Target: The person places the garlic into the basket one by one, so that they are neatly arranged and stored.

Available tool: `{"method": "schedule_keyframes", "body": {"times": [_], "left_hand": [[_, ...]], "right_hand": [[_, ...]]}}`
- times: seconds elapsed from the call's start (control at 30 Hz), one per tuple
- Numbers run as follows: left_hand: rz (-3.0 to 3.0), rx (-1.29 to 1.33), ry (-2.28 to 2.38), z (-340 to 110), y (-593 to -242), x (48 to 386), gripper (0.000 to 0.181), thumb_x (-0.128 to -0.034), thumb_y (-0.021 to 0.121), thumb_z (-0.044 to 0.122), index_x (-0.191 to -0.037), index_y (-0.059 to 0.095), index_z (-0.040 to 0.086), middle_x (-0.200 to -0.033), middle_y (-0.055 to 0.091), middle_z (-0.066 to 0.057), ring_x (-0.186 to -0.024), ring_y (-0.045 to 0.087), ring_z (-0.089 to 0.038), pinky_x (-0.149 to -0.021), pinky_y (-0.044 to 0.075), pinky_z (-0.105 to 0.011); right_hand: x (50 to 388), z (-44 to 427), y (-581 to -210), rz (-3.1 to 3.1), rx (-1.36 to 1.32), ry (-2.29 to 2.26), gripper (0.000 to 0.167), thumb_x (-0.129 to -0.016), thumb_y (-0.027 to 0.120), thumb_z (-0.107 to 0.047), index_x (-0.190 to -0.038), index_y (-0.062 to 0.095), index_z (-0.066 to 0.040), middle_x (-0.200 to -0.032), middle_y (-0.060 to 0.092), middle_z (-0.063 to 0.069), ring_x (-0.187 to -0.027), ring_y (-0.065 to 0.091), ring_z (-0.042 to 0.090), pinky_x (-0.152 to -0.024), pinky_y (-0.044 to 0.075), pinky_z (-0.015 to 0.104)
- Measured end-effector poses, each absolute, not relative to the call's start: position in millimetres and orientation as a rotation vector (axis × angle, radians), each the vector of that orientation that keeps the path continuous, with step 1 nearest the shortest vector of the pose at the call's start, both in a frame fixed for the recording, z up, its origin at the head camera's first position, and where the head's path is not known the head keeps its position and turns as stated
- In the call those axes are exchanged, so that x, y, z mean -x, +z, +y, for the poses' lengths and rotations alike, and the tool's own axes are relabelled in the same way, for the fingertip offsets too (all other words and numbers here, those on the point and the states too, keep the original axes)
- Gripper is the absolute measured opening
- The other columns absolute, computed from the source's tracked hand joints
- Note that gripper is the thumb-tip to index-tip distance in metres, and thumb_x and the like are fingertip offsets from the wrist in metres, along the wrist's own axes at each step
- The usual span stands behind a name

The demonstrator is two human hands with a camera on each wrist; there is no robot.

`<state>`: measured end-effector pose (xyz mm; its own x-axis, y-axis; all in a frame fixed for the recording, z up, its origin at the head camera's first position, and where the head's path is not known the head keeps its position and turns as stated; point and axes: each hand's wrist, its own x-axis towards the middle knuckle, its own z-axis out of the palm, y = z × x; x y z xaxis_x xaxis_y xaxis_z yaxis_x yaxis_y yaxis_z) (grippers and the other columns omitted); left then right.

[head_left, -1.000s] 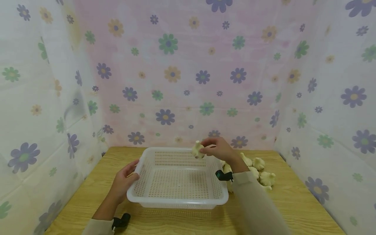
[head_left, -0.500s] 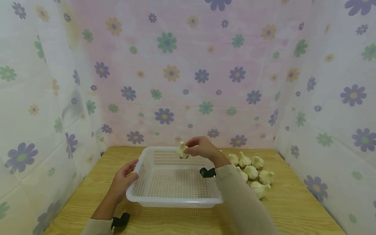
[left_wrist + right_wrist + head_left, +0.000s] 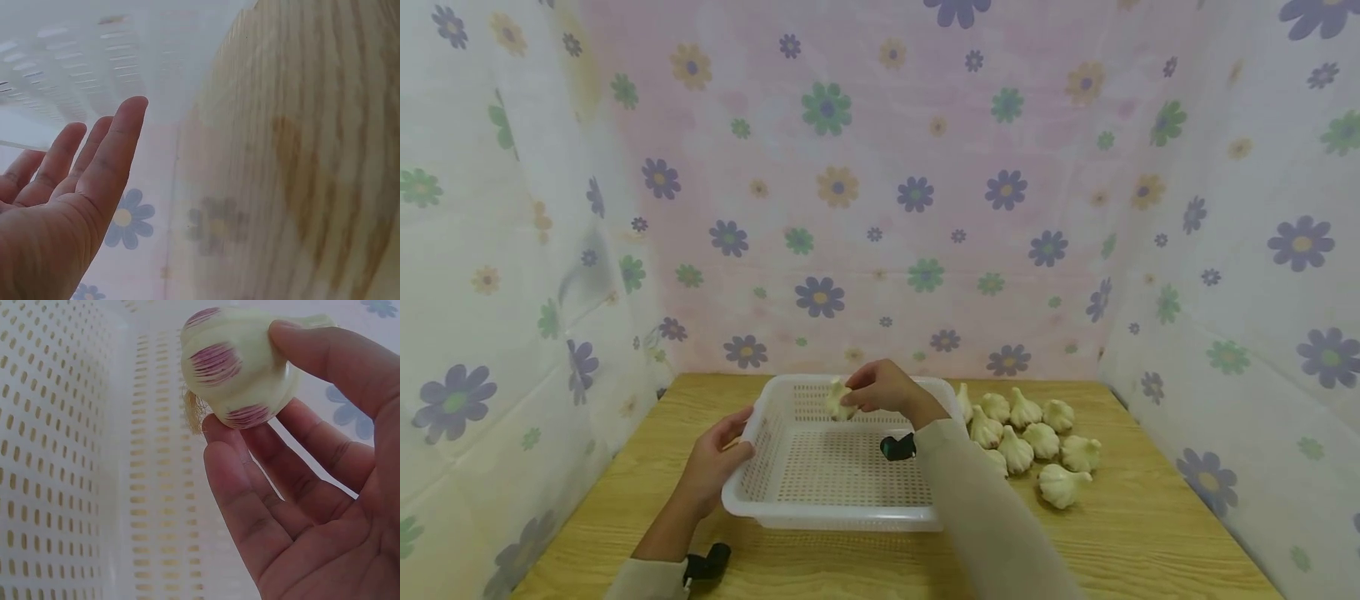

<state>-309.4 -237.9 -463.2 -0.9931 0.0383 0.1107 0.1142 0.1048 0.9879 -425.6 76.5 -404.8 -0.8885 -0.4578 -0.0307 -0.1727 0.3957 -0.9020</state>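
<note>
In the head view a white perforated plastic basket (image 3: 835, 518) stands on the table. My left hand (image 3: 711, 462) holds its left side, thumb over the rim. Its long fingers reach along the outer wall (image 3: 81, 81) in the left wrist view, where the thumb is hidden. A garlic bulb (image 3: 838, 402) is pinched between the thumb and fingertips of my right hand (image 3: 883, 388), above the basket's rear part. Seen from the right wrist, this garlic bulb (image 3: 240, 369) has purple-streaked skin, with its root tuft downward and stem toward the thumb.
Several garlic bulbs (image 3: 1017, 450) lie in a group on the wooden table (image 3: 1150, 533), right of the basket. My right forearm crosses the basket's right front corner. Flower-printed cloth (image 3: 880, 250) encloses the table at the back and sides.
My right hand has carried the garlic bulb leftward from the basket's right rear, over its interior, and slightly lower. More bulbs on the right have come into view. The left hand stays put.
</note>
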Motion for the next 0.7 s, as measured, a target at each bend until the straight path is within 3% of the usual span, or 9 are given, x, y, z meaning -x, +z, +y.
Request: {"method": "schedule_keyframes", "body": {"times": [0.23,0.4,0.47,0.6,0.7], "left_hand": [[-2.398,0.27,-1.91,-242,-459,316,0.061,-0.0926,0.059,0.001,-0.151,0.04,0.001,-0.146,0.05,-0.028,-0.12,0.062,-0.037,-0.085,0.06,-0.034],[-2.501,0.399,-1.852,-247,-457,318,0.067,-0.095,0.06,0.005,-0.156,0.032,0.009,-0.151,0.045,-0.029,-0.118,0.064,-0.041,-0.08,0.062,-0.042],[-2.558,0.424,-1.822,-246,-455,319,0.073,-0.0957,0.06,0.008,-0.161,0.027,0.012,-0.155,0.04,-0.028,-0.116,0.065,-0.041,-0.077,0.063,-0.044],[-2.646,0.515,-1.644,-245,-451,322,0.083,-0.093,0.063,0.009,-0.164,0.02,0.004,-0.171,0.016,-0.022,-0.125,0.061,-0.049,-0.078,0.063,-0.044],[-2.677,0.576,-1.478,-244,-449,324,0.085,-0.0899,0.064,0.008,-0.163,0.022,-0.001,-0.175,0.003,-0.015,-0.142,0.044,-0.052,-0.089,0.061,-0.046]], "right_hand": [[426,59,-410,2.36,0.548,-1.488,0.033,-0.083,0.087,-0.023,-0.111,0.076,-0.008,-0.107,0.075,0.005,-0.089,0.074,0.028,-0.085,0.062,0.044],[423,44,-411,2.363,0.563,-1.474,0.029,-0.082,0.087,-0.02,-0.106,0.077,-0.006,-0.101,0.075,0.007,-0.082,0.073,0.026,-0.079,0.063,0.042],[421,39,-413,2.365,0.549,-1.466,0.029,-0.082,0.087,-0.018,-0.106,0.077,-0.006,-0.099,0.074,0.006,-0.078,0.072,0.023,-0.077,0.063,0.04],[420,31,-418,2.377,0.519,-1.444,0.027,-0.083,0.086,-0.017,-0.106,0.078,-0.006,-0.095,0.075,0.005,-0.073,0.069,0.019,-0.075,0.063,0.037],[419,26,-422,2.401,0.51,-1.414,0.024,-0.082,0.086,-0.018,-0.103,0.08,-0.007,-0.089,0.076,0.004,-0.071,0.069,0.017,-0.073,0.063,0.036]]}}
